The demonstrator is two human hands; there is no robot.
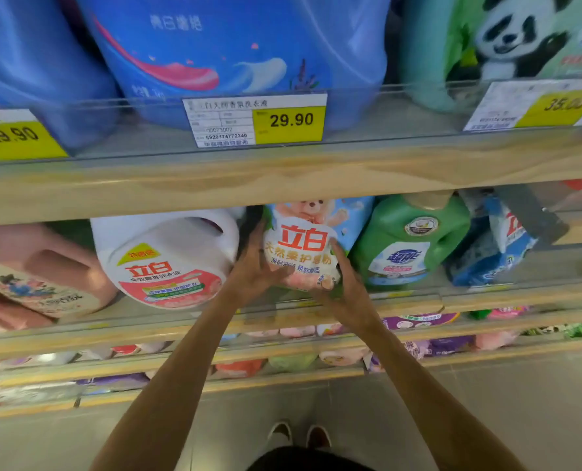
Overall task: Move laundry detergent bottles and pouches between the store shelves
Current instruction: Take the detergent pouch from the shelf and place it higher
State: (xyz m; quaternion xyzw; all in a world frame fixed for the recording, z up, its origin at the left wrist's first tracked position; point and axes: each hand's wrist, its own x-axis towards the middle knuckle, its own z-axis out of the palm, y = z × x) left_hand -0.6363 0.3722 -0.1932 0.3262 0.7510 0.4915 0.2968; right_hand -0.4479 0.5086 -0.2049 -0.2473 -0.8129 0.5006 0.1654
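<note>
Hands (pixel 254 270) (pixel 349 290) grip the pouch (pixel 303 243), seemingly snug between neighbouring bottles (pixel 167 263) (pixel 408 239).

Premises: retail shop, laundry aisle. Evidence: tiered wood-edged shelves (pixel 283 185) stocked with detergent bottles (pixel 167 260) and a detergent pouch (pixel 303 243). Yellow price tags (pixel 255 120) reading 29.90 are clipped along the upper shelf front, centre and left of frame.

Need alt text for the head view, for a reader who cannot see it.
The left hand and right hand grip a bear-printed detergent pouch at a store shelf, between a white bottle and a green bottle. Blue bottles stand on the upper shelf behind 29.90 price tags.
</note>
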